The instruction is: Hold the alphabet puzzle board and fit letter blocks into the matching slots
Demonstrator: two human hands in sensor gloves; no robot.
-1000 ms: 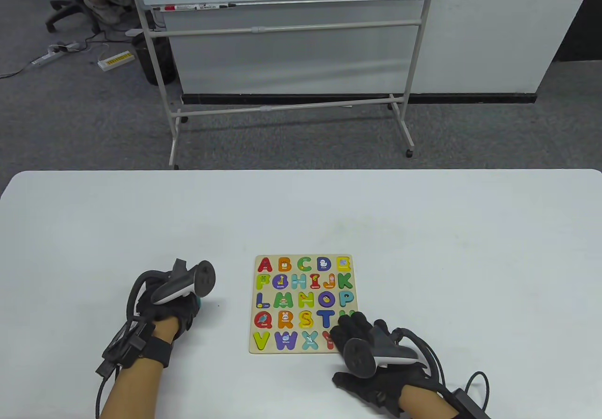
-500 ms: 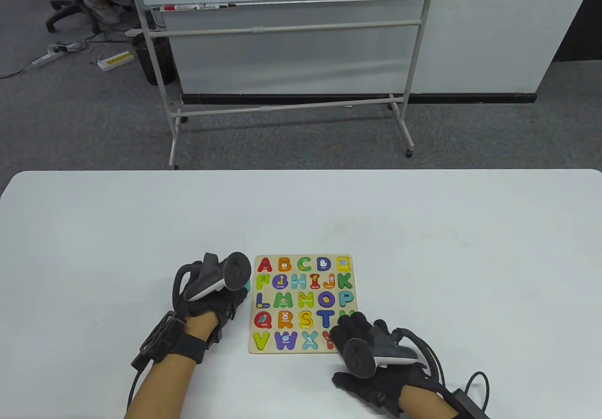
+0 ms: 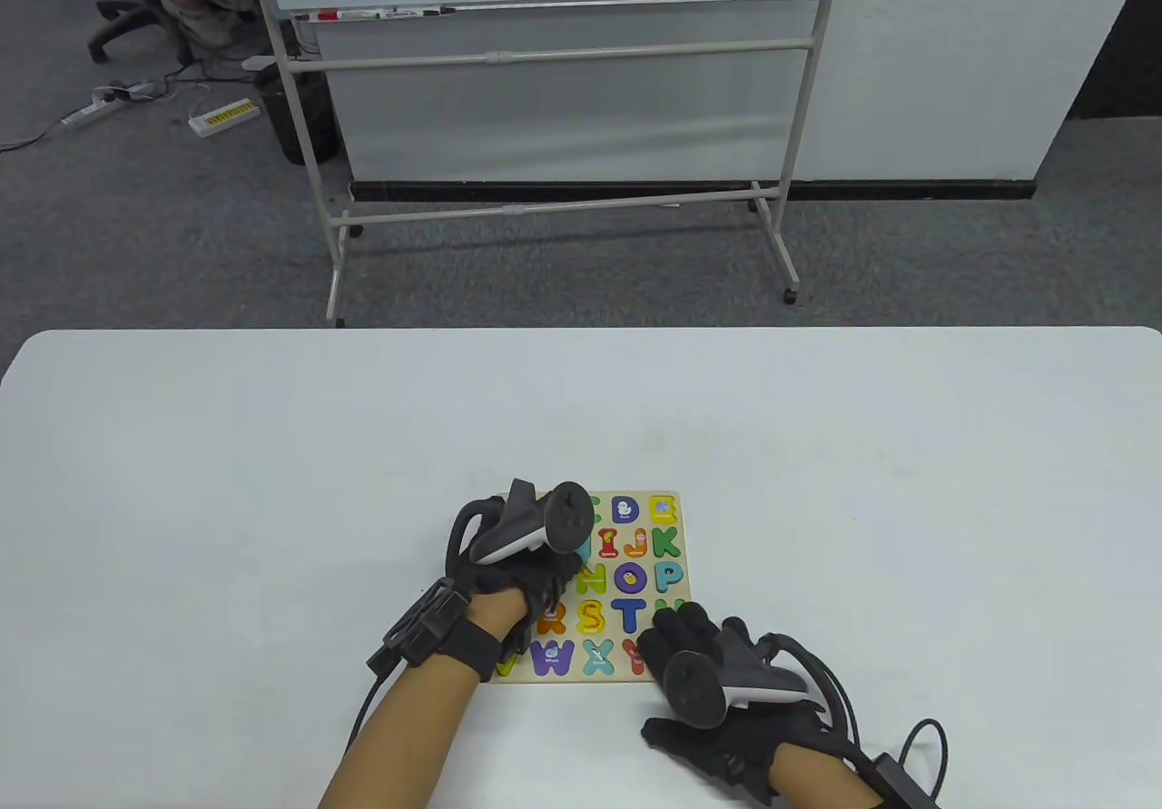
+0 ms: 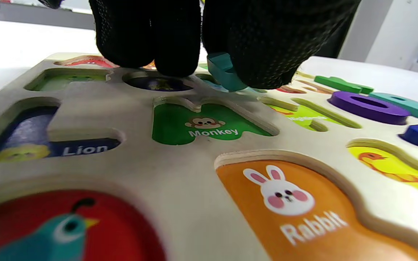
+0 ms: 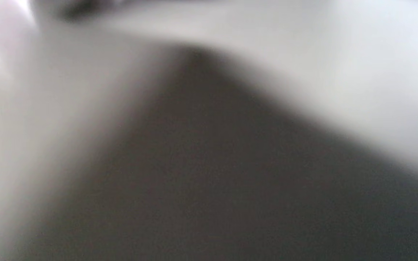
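Left hand (image 3: pixel 517 577) over the puzzle board (image 3: pixel 670 593), fingers (image 4: pixel 165 40) pinching a teal letter block (image 4: pixel 221 70) just above an empty slot, right hand (image 3: pixel 717 664) resting flat, fingers spread, on the board's near corner

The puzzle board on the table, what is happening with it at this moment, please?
A person in sensor gloves is filling an alphabet puzzle board. The left hand is over the board's left half and pinches a teal letter block just above the slots. The right hand rests on the board's near right corner, steadying it. Several slots are unfilled, among them Monkey, Lion and Rabbit. The right wrist view is only blur.
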